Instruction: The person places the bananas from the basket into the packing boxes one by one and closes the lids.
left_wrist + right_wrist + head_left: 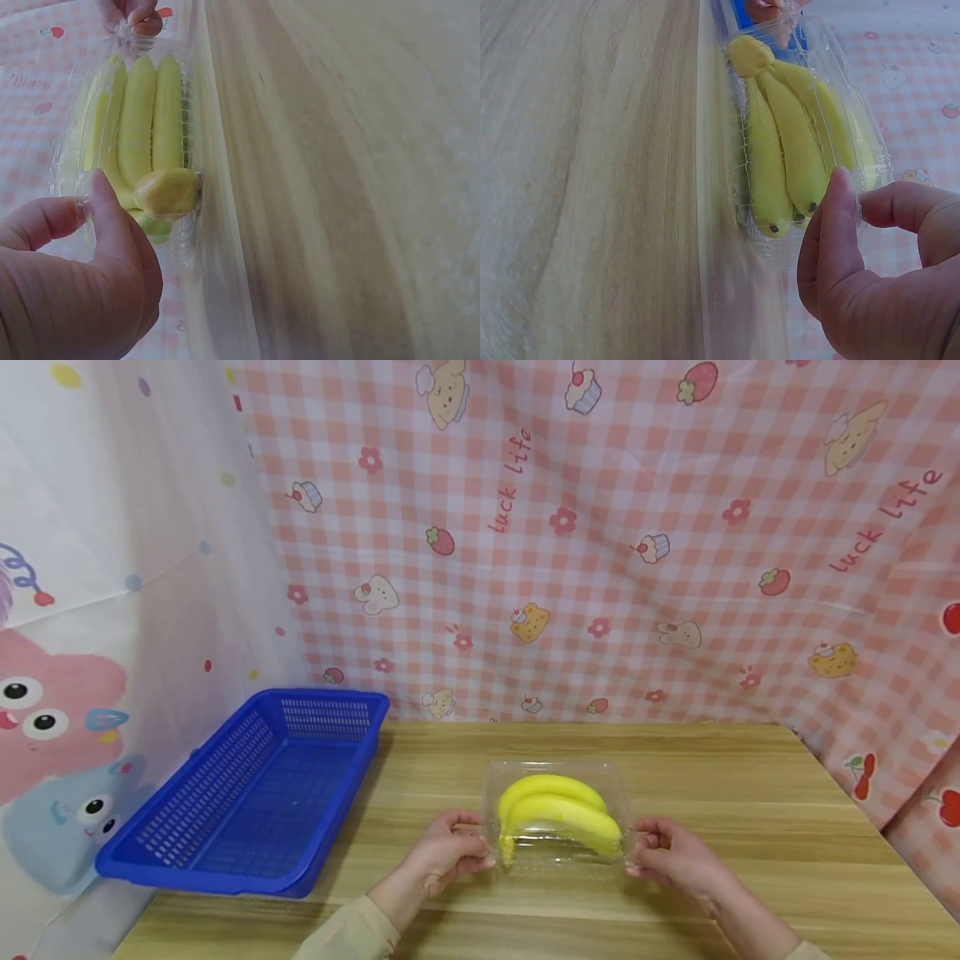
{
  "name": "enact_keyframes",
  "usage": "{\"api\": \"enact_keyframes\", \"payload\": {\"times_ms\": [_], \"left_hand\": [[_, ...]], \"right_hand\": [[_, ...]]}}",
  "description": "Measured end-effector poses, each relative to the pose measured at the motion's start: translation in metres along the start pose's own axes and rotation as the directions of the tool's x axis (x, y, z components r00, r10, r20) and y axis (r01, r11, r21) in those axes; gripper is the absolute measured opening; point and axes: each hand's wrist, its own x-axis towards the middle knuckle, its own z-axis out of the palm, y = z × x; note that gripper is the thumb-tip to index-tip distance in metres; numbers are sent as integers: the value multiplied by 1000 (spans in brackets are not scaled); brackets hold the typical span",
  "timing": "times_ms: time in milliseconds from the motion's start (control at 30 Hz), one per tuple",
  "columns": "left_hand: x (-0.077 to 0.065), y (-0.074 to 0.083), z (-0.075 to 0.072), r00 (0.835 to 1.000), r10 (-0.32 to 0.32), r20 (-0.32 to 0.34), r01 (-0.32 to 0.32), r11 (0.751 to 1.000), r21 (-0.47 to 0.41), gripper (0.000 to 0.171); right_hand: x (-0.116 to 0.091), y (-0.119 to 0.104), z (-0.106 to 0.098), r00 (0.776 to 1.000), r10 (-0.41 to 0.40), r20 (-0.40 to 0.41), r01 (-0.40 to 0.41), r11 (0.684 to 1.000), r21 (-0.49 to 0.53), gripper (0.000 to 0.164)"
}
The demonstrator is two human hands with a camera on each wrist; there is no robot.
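Note:
A clear plastic clamshell box [555,862] with a closed lid is over the front middle of the wooden table. Inside lies a bunch of yellow bananas [558,810], its stem end toward the left side. My left hand [448,850] pinches the box's left edge between thumb and fingers, as the left wrist view shows with the thumb [109,206] at the rim. At the opposite end my right hand [678,860] pinches the right edge the same way; its fingers [838,232] show close by the banana tips.
A blue plastic basket [300,868] with slotted walls stands on the table's left side, with only its bare floor showing inside. The wooden table [712,777] reaches back to a pink checked curtain [600,568]. A white printed curtain [150,610] hangs at the left.

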Motion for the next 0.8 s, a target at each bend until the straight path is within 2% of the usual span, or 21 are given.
{"api": "enact_keyframes", "payload": {"times_ms": [300,433,567,633,700,800], "left_hand": [[2,-3,-4,1000,15,10,-14,1000,-17,44],[1,0,-6,999,12,-30,-10,997,74,47],[-1,7,-12,994,79,-74,-63,977,204,46],[-2,11,-15,984,153,-89,-121,950,288,42],[-1,16,-18,967,235,-99,-180,903,390,39],[1,23,-24,926,369,-87,-261,788,558,33]], "right_hand": [[1,0,-6,999,-35,42,36,999,-35,59],[0,-3,-9,998,-70,3,70,992,-109,58],[0,-8,-12,991,-122,-63,106,971,-212,53],[1,-10,-13,983,-159,-90,127,949,-290,50],[2,-12,-15,970,-216,-108,160,910,-383,47],[4,-13,-18,934,-340,-114,236,821,-519,41]]}}
